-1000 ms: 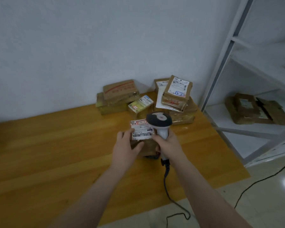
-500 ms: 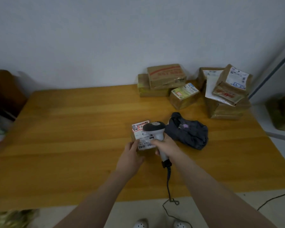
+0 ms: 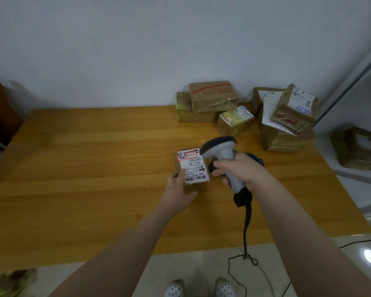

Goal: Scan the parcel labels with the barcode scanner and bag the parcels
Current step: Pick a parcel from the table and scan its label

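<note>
Left hand (image 3: 179,189) holding the parcel (image 3: 196,186), right hand (image 3: 239,168) gripping the scanner (image 3: 220,146). It looks aimed off the barcode (image 3: 196,178), might misread.

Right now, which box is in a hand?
The small box with the white label, out in front. The left hand grips it beside the scanner; the other boxes sit untouched by the wall.

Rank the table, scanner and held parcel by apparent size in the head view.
1. table, by far
2. scanner
3. held parcel, close behind; the scanner may be nearer, so unsure
</note>
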